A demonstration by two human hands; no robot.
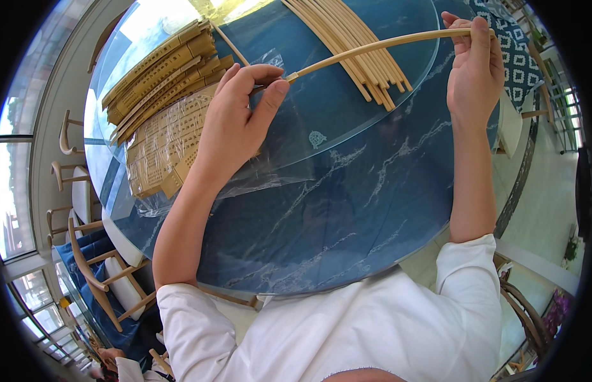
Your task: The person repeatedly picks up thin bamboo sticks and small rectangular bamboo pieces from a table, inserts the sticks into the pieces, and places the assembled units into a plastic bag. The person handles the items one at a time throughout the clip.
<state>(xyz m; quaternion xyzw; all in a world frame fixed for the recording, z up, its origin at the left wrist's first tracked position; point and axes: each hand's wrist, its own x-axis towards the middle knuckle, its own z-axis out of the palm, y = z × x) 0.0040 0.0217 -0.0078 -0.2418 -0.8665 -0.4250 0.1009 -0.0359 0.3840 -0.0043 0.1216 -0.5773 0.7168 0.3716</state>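
Note:
A pair of long pale wooden chopsticks [372,46] spans the gap between my two hands, looking bent in this wide view. My right hand [475,73] grips their right end between thumb and fingers. At the other end, my left hand [242,114] is closed in a pinch around the tips; something brown shows between its fingers, too hidden to make out. Under and beyond my left hand lie stacked gold-brown printed paper sleeves [159,73]. More flat sleeves [162,140] sit in a clear plastic bag [258,169]. Loose chopsticks [347,48] rest in a bundle at the far middle.
A round glass turntable [372,121] tops the blue marbled table [321,223]. One thin stick [229,43] lies beside the sleeve stack. Wooden chairs [111,274] stand at the left, and a patterned cloth [512,57] hangs at the far right. Another person's hand [110,356] shows at lower left.

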